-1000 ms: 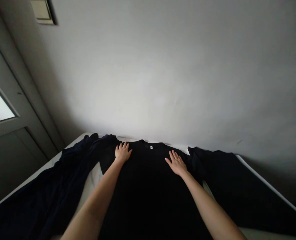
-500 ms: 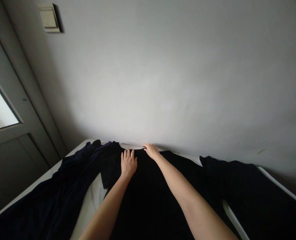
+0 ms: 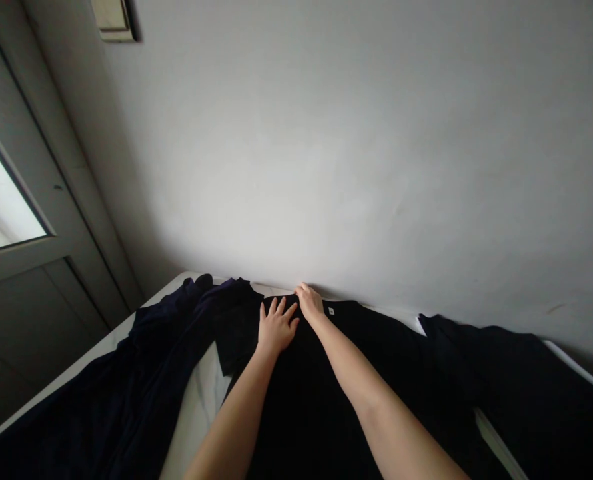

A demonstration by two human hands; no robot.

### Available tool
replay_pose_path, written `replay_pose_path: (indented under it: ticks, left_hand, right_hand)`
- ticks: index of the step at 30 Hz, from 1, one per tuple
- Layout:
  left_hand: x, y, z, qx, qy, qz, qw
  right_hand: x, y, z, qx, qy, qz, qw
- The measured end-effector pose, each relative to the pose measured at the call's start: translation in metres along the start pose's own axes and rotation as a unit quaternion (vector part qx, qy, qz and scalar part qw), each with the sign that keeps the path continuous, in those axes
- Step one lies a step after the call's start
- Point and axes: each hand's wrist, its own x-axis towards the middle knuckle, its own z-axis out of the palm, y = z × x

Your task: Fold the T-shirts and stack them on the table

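Observation:
A black T-shirt (image 3: 316,400) lies spread out in front of me, its neckline toward the wall. My left hand (image 3: 276,325) rests flat on its upper part with the fingers spread. At the neckline, my right hand (image 3: 309,301) has its fingers closed on the fabric edge. Just right of that hand a small white label (image 3: 331,311) shows inside the neck. A dark navy garment (image 3: 141,367) lies crumpled on the left. Another black garment (image 3: 516,373) is spread on the right.
The clothes lie on a white marble-patterned table (image 3: 196,407) pushed against a plain pale wall (image 3: 326,147). A grey door with a glass pane (image 3: 6,200) stands at the left. A light switch (image 3: 113,20) is on the wall at the upper left.
The view has shifted, so the scene sits slightly further right. My left hand's fingers have spread wider on the T-shirt. The white label at the neck has come into sight beside my right hand.

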Motion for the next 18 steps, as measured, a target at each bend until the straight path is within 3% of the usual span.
replay_pose_path:
  ticks: [3, 5, 9, 13, 16, 18]
  left_hand:
    - [0.001, 0.001, -0.001, -0.003, -0.005, -0.038, 0.999]
    - [0.002, 0.001, -0.002, 0.001, -0.008, -0.052, 0.999]
    - [0.005, -0.003, 0.0, 0.011, -0.019, -0.057, 0.998]
    - [0.015, -0.01, -0.005, 0.028, -0.081, -0.057, 0.995]
    - [0.026, -0.006, -0.015, 0.055, -0.123, -0.072, 0.988]
    - [0.029, 0.007, -0.019, 0.089, -0.095, -0.085, 0.988]
  right_hand:
    - [-0.011, -0.004, 0.005, 0.013, 0.031, 0.017, 0.999]
    - [-0.02, -0.003, 0.01, 0.019, 0.033, -0.007, 0.999]
    - [-0.033, 0.006, 0.018, 0.02, -0.034, -0.074, 0.996]
    - [-0.039, 0.009, 0.011, 0.03, -0.071, -0.057, 0.995]
    - [-0.05, 0.016, -0.001, 0.028, -0.023, -0.046, 0.998]
    - [-0.064, 0.028, -0.008, 0.023, 0.035, -0.018, 0.999]
